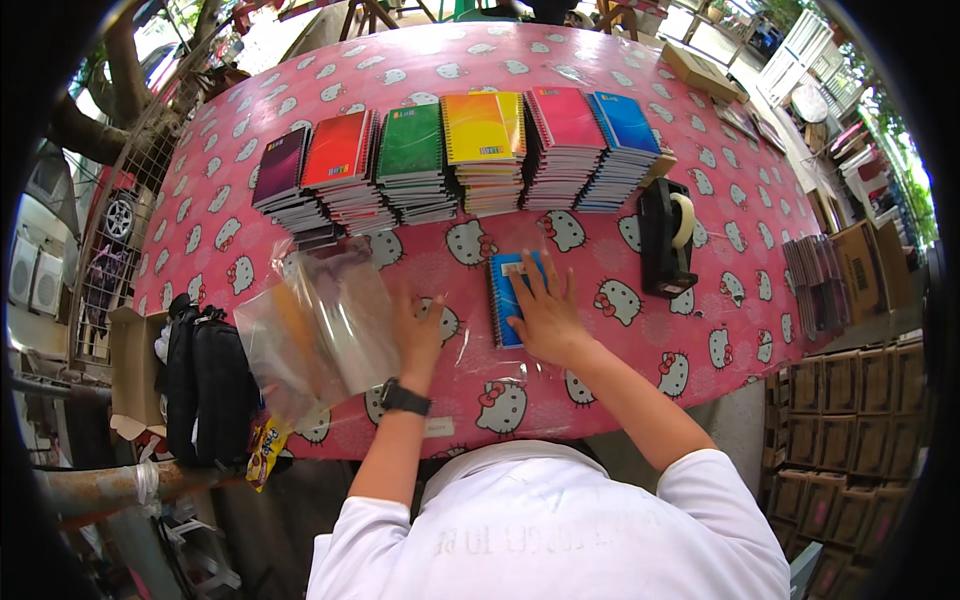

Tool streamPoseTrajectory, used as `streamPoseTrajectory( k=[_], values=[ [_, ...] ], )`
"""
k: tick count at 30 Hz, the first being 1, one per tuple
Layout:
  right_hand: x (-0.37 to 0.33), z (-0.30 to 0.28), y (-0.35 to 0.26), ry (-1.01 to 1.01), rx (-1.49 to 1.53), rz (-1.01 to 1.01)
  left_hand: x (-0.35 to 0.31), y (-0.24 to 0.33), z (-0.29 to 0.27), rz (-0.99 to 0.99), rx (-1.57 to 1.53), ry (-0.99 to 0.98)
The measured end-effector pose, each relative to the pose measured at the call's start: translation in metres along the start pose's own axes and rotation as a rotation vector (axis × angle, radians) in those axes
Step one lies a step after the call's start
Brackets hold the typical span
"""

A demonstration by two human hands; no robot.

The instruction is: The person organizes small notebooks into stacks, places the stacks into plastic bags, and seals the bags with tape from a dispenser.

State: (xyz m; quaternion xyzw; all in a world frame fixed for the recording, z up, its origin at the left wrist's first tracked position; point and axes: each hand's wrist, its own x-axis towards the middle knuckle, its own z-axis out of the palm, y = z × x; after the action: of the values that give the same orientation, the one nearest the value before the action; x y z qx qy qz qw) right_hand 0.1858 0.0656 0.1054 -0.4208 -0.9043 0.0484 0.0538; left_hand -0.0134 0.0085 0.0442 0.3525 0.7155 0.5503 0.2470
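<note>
A small blue spiral notebook (503,300) lies on the table in front of me. My right hand (548,318) rests on it, fingers spread flat over its cover. To the left, my left hand (418,330), a dark watch on its wrist, is beside a loose pile of clear plastic bags (335,315). Its thumb and fingers are apart, and I see nothing gripped in them. A sheet of clear plastic seems to lie between the two hands, though its edges are hard to make out.
Beyond my hands stand stacks of spiral notebooks: purple (280,168), red (340,150), green (411,145), yellow (478,130), pink (563,120) and blue (625,125). A black tape dispenser (660,240) sits right of them. A black bag (218,385) is at the left edge; cardboard boxes (850,410) are right.
</note>
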Motion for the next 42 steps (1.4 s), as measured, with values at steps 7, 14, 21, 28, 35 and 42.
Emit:
streamPoseTrajectory(
  k=[7, 14, 21, 28, 35, 42],
  values=[
    [0.030, -0.002, 0.023, -0.030, 0.613, 0.065, -0.020, 0.038, 0.001, -0.282, -0.295, -0.562],
    [0.041, -0.008, 0.003, 0.060, 0.468, 0.224, -0.032, 0.037, 0.014, 0.434, 0.556, 0.047],
    [0.042, -0.011, 0.010, 0.009, 0.495, 0.197, -0.014, 0.017, -0.007, 0.113, 0.604, -0.217],
    [0.040, -0.006, 0.024, 0.039, 0.635, 0.054, 0.021, -0.028, -0.009, -0.357, -0.289, -0.418],
    [0.057, -0.024, 0.013, -0.181, 0.732, 0.353, -0.033, 0.089, 0.032, 0.028, -0.048, -0.338],
    [0.061, -0.004, 0.023, -0.052, 0.718, 0.297, -0.062, 0.089, 0.039, 0.159, -0.013, -0.292]
  ],
)
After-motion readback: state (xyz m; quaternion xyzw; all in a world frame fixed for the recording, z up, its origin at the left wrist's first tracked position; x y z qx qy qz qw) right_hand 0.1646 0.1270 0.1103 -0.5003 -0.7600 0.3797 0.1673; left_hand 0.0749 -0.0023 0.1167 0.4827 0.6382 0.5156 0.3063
